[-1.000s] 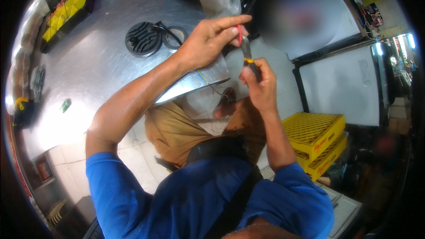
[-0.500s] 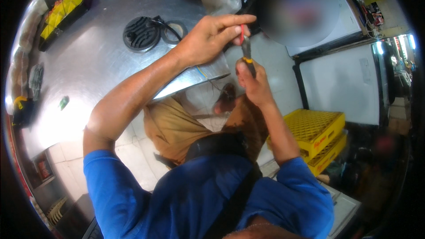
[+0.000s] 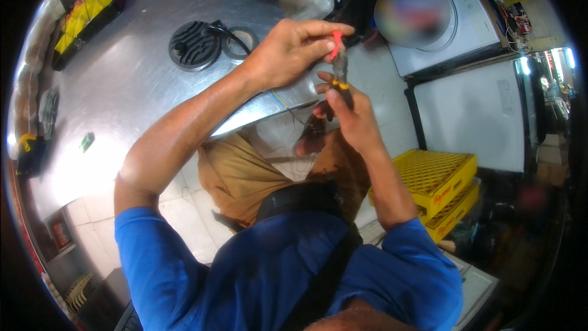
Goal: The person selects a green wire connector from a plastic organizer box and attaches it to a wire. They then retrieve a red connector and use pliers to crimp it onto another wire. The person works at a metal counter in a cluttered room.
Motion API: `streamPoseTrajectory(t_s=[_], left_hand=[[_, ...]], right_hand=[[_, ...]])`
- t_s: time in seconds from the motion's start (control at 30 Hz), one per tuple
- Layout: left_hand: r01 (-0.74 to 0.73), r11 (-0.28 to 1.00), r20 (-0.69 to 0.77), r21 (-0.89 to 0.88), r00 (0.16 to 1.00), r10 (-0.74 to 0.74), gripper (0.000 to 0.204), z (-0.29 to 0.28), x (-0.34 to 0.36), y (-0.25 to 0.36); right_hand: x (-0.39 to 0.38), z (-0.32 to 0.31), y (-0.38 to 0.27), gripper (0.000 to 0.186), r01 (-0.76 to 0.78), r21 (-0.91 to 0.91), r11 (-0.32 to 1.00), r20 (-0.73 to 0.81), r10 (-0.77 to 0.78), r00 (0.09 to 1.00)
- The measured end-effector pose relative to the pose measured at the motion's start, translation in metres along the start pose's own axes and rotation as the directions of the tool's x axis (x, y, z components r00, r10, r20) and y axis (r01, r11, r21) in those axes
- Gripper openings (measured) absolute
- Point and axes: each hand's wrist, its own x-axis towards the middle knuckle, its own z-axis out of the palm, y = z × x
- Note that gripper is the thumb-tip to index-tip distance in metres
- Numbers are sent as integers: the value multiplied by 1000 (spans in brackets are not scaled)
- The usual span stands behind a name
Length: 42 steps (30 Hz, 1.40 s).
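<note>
My left hand [image 3: 295, 52] is above the right end of the metal table, pinching a small red piece [image 3: 336, 45] between thumb and fingers. What kind of thing the red piece is, I cannot tell. My right hand [image 3: 352, 113] holds pliers [image 3: 340, 78] with dark handles and yellow bands, jaws pointing up at the red piece. The handles are spread apart, with some fingers stretched out along the left side. Whether the jaws touch the red piece is too blurred to tell. Left of my left hand lie a round black ridged disc [image 3: 195, 48] and a roll of tape [image 3: 239, 43].
The shiny metal table [image 3: 147, 92] fills the left, with a yellow compartment organizer [image 3: 92, 12] at its far edge. Thin wires [image 3: 288, 107] hang over its front corner. Yellow crates [image 3: 429, 178] are stacked at my right. A white appliance [image 3: 450, 43] stands at the far right.
The pliers' handles have spread apart and my right fingers have loosened and stretched out. More of the red piece shows. My left hand has barely moved.
</note>
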Motion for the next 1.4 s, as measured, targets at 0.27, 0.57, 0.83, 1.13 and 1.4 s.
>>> streamPoseTrajectory(t_s=[0.27, 0.57, 0.83, 1.13, 1.4], left_hand=[[-127, 950, -77, 284, 985, 154, 34, 3, -3, 13], [-115, 984, -194, 134, 971, 140, 37, 10, -7, 14], [-148, 922, -123, 359, 971, 204, 32, 5, -7, 24], [-53, 982, 4, -182, 999, 54, 27, -2, -2, 7], [-12, 987, -2, -163, 1000, 12, 27, 0, -3, 8]], right_hand=[[-4, 6, -16, 63, -30, 64, 997, -7, 31, 1000], [-3, 4, -20, 63, -51, 78, 996, 16, 50, 999], [-4, 1, -24, 60, -72, 115, 991, 41, 68, 997], [0, -3, -20, 51, 24, -9, 1000, 24, -24, 999], [5, -1, -8, 46, 93, -118, 989, -2, -94, 996]])
